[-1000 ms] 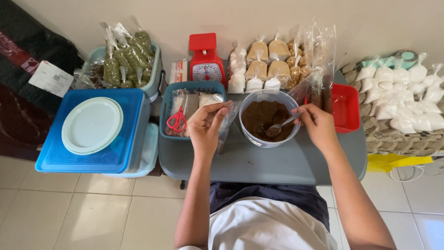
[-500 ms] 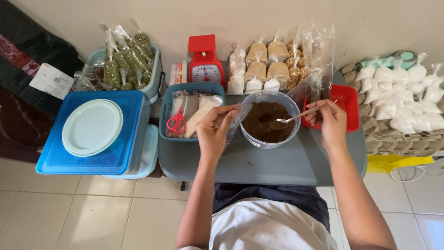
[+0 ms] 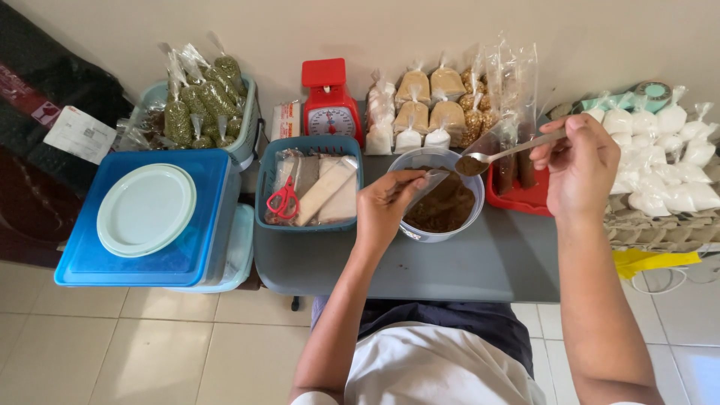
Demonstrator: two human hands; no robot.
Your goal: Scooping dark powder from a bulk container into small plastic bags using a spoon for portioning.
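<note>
A clear round bowl [image 3: 414,229] of brown powder stands on the grey table [image 3: 465,262] in front of me. My left hand [image 3: 386,206] pinches a small clear plastic bag [image 3: 437,180] open over the bowl's near left side. My right hand [image 3: 577,165] grips the handle of a metal spoon [image 3: 510,151] loaded with brown powder. The spoon's bowl hovers just above the bag's mouth.
A blue basket [image 3: 262,202] with red scissors [image 3: 283,199] and flat bags sits left of the bowl. Behind it stand a red scale [image 3: 328,101] and filled bags [image 3: 427,101]. A red tray [image 3: 525,199] lies to the right, white bags [image 3: 660,150] further right, blue lidded tubs [image 3: 202,247] to the left.
My right hand has lifted the spoon out of the bowl with powder on it and raised it rightward. My left hand has brought the small bag over the bowl.
</note>
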